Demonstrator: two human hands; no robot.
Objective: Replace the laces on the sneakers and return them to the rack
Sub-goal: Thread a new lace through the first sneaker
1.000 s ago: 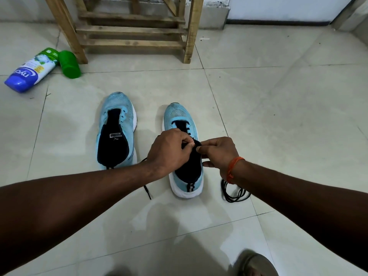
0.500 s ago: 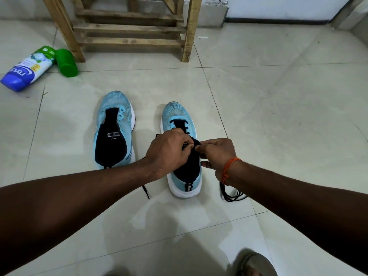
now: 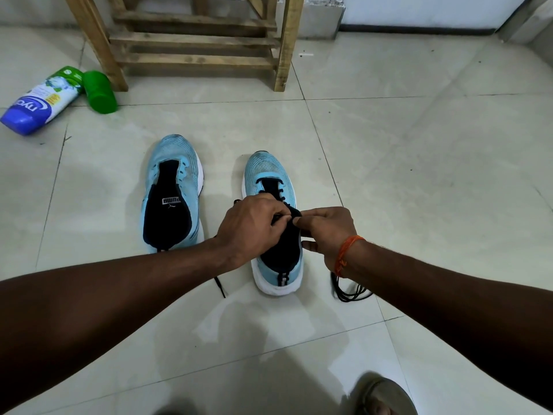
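Now left hand [image 3: 251, 226] and right hand [image 3: 326, 232] meet over the half-laced sneaker [image 3: 269, 172] on the floor [image 3: 419, 205], both curled and apparently pinching the lace [image 3: 220, 288] at its upper eyelets, the shoe's long axis running straight away, toe toward the rack [image 3: 194, 40].

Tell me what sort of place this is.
Probably a room in a home: a pale tiled floor, a rough wooden rack by the wall, and sneakers and a bottle lying on the floor.
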